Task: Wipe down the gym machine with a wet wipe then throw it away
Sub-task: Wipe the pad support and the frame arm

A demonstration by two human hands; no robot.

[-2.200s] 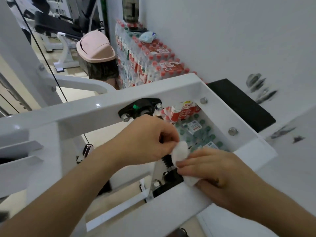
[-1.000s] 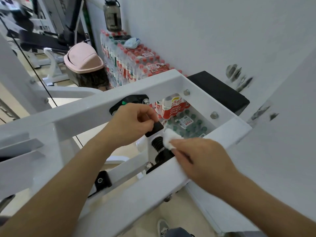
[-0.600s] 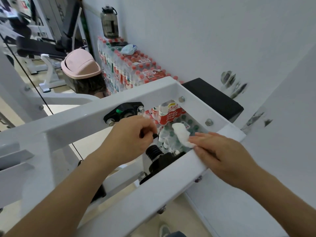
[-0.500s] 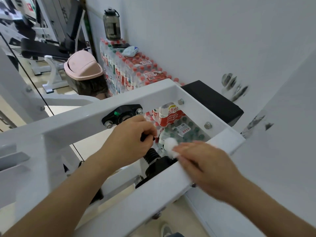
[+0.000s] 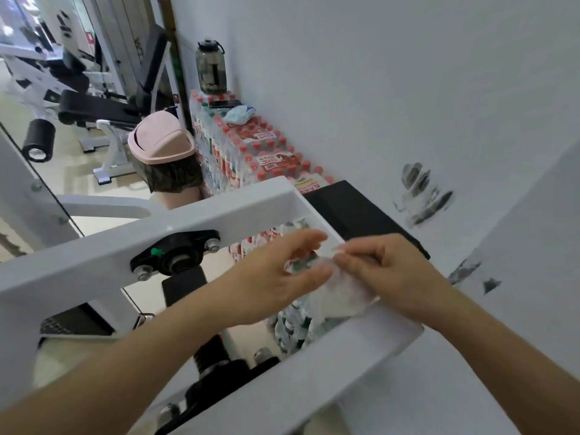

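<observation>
Beige floor [image 5: 67, 171] carries pink-lidded bin [image 5: 161, 142], bench [image 5: 94, 109], and stacked bottled-water packs [image 5: 260, 152] against the wall. Dark jug [image 5: 211, 69] sits atop the stack.

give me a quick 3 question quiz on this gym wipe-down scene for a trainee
1. True or false: the wet wipe is held by both the left hand and the right hand.
2. What colour is the lid of the bin? A pink, B blue, C black.
3. Fill in: the dark jug by the wall stands on stacked packs of ____.
Key: 1 true; 2 A; 3 bottled water.
</observation>
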